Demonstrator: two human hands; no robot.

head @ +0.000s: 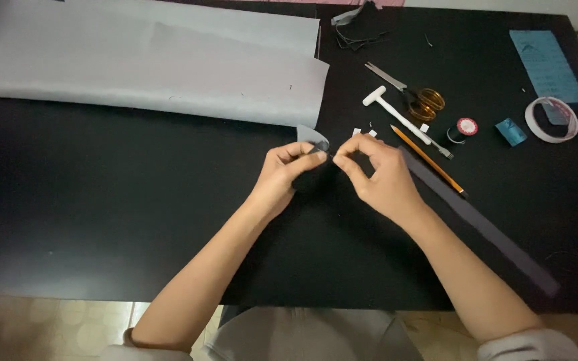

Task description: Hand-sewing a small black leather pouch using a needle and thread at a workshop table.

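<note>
Both hands meet over the black table (102,200), the left hand (282,177) and right hand (379,174) pinching a small grey scrap (313,138) between fingertips. A pencil (428,160) lies just beyond the right hand.

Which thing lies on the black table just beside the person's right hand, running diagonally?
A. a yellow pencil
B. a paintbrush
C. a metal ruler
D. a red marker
A: a yellow pencil lies slanted on the black table close to the right hand, between it and the white-handled tool.
</note>
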